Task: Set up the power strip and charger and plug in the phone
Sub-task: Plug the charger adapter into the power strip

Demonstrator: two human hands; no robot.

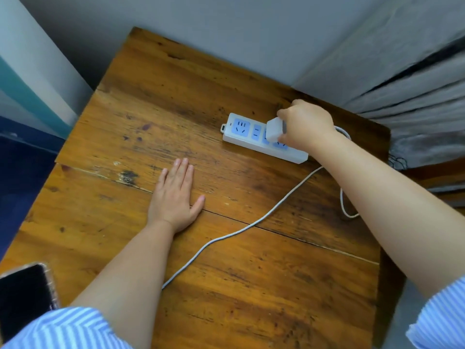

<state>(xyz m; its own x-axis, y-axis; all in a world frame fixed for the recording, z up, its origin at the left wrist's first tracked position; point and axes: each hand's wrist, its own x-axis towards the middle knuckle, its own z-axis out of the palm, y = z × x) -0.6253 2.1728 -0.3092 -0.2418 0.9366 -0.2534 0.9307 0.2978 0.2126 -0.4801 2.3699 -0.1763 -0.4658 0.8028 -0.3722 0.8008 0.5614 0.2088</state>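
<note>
A white power strip (247, 137) with blue sockets lies on the wooden table (226, 285) toward its far right. My right hand (307, 125) is shut on a white charger block (274, 129), held down on the strip's middle sockets. A white cable (251, 224) trails from the strip's near end across the table toward me. My left hand (176, 195) rests flat on the tabletop, fingers together, holding nothing. A black phone (24, 295) lies at the near left edge, partly cut off by my striped sleeve.
A grey wall stands behind the table. Grey folded fabric (422, 102) is piled at the right, close to the strip. A second loop of white cable (346, 205) hangs near the table's right edge. Dark blue floor lies to the left.
</note>
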